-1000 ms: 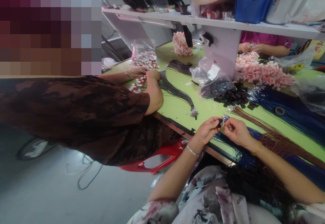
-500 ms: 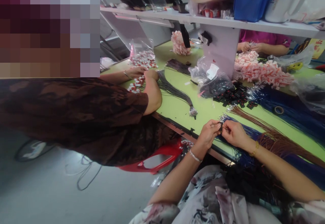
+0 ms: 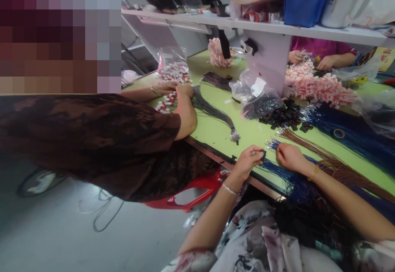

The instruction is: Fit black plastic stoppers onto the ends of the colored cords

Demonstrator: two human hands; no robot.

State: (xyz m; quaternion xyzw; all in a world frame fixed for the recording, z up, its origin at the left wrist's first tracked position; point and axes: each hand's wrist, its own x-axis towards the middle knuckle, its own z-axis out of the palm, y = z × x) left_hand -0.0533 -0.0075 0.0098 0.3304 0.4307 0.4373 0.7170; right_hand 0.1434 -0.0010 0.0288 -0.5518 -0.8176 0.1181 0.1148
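My left hand (image 3: 248, 161) pinches a small black plastic connector (image 3: 263, 156) above the table's front edge. Thin blue wires (image 3: 277, 173) hang down beside it towards my lap. A little to the right, my right hand (image 3: 290, 156) is closed over a bundle of blue wires, close to their silvery crimped ends (image 3: 272, 143). Its fingertips are turned away, so what they grip is hidden. Behind that hand lies a bundle of brown wires (image 3: 304, 143), and past it a pile of black connectors (image 3: 285, 113).
On the green table (image 3: 212, 119), a co-worker's arm (image 3: 187, 113) rests to the left near grey wires (image 3: 216, 109). Pink-and-white connectors (image 3: 327, 84) are heaped at the back, before another person's hands. A shelf (image 3: 262, 27) crosses above; a red stool (image 3: 191, 194) stands below left.
My hands have moved apart: the left slightly left with the black connector, the right slightly right to the blue wire ends. The hands of the person at the back have also separated.
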